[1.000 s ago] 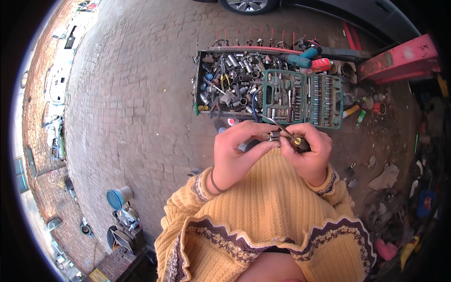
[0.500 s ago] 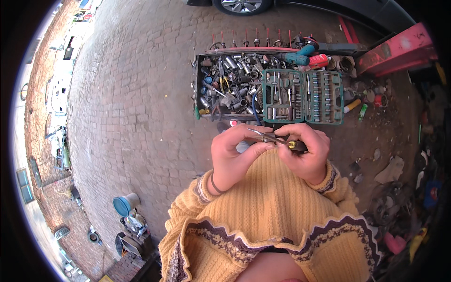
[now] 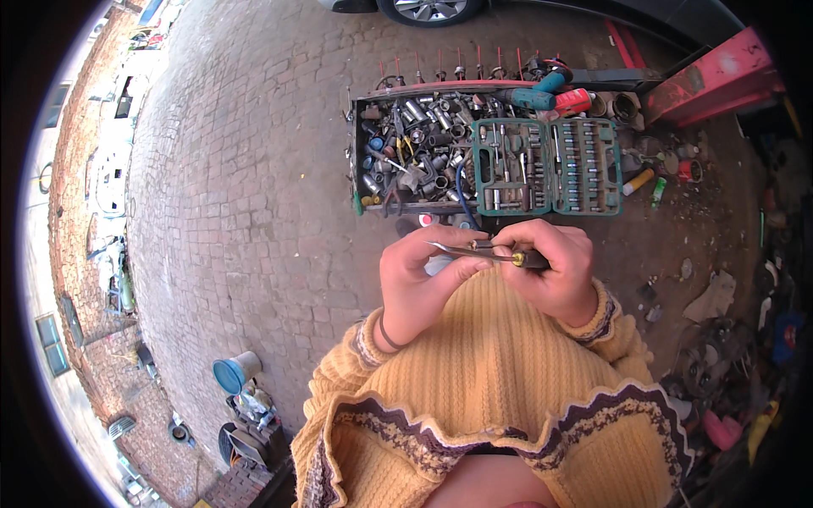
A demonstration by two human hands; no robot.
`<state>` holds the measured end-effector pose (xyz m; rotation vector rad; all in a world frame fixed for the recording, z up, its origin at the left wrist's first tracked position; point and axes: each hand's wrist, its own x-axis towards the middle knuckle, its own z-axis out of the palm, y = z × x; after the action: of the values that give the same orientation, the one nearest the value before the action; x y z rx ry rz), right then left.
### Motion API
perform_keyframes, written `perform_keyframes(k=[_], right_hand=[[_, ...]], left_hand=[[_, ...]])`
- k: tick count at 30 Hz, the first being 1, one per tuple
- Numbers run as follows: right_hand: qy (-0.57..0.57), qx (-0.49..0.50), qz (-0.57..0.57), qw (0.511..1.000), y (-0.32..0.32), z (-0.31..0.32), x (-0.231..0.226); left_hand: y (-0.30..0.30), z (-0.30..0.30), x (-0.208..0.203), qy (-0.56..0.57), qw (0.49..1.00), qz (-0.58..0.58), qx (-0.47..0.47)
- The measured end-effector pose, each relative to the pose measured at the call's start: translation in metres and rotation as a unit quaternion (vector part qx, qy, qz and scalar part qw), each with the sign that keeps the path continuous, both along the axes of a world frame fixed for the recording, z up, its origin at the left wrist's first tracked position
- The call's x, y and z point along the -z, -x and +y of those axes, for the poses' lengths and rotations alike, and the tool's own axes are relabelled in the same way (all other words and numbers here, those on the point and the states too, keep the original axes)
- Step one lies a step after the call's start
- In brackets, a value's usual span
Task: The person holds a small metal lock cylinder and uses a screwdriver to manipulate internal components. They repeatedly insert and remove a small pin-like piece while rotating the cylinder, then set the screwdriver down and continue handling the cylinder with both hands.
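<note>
Both my hands meet in front of my chest. My right hand [image 3: 550, 267] is closed round the black handle of a screwdriver-like tool [image 3: 530, 259], which has a yellow collar and a thin metal shaft pointing left. Across that shaft, my left hand [image 3: 428, 275] pinches a small metal cylinder, perhaps a socket [image 3: 482, 245], between thumb and fingers. The fingertips of the two hands nearly touch there, and part of the small piece is hidden. Beyond my hands, an open green socket set case [image 3: 549, 169] rests at the right of a tray [image 3: 354, 161] heaped with loose sockets and tools.
A teal power tool [image 3: 532, 99] and a red can [image 3: 572, 102] lie behind the case. At the far right stands a red lift arm [image 3: 720, 80]. A blue-lidded bucket [image 3: 235, 372] sits on the brick floor at left, and a car wheel [image 3: 430, 10] shows at the top.
The tool in my right hand has turned so its shaft lies flatter, its tip now further left and lower. Both hands keep their hold, and the view has shifted slightly.
</note>
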<state>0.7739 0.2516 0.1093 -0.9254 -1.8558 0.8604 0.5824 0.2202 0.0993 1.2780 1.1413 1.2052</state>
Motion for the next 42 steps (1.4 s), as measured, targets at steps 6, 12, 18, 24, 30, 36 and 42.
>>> perform_keyframes(k=[6, 12, 18, 24, 30, 36, 42], right_hand=[[-0.003, -0.032, -0.021, 0.999, -0.004, 0.001, 0.006], [-0.007, -0.016, -0.01, 1.0, 0.0, -0.005, 0.013], [-0.025, -0.013, -0.011, 1.0, -0.001, -0.006, 0.014], [-0.019, -0.041, 0.008, 0.999, -0.005, -0.007, 0.013], [0.363, -0.038, 0.233, 0.901, -0.002, -0.012, 0.013], [0.487, -0.064, 0.368, 0.79, -0.001, -0.007, 0.021], [0.455, -0.034, 0.338, 0.823, 0.0, -0.007, 0.022]], left_hand=[[0.002, -0.003, -0.002, 0.033, 0.999, 0.012, 0.016], [-0.001, -0.002, -0.003, 0.011, 0.999, 0.022, 0.021], [0.001, -0.003, -0.015, -0.134, 0.96, 0.247, 0.004], [-0.001, 0.002, -0.014, -0.2, 0.925, 0.324, -0.001], [-0.004, 0.006, -0.011, -0.209, 0.933, 0.287, 0.054], [-0.006, 0.009, -0.007, -0.147, 0.959, 0.227, 0.084], [-0.016, 0.006, 0.001, 0.012, 0.997, 0.043, 0.06]])
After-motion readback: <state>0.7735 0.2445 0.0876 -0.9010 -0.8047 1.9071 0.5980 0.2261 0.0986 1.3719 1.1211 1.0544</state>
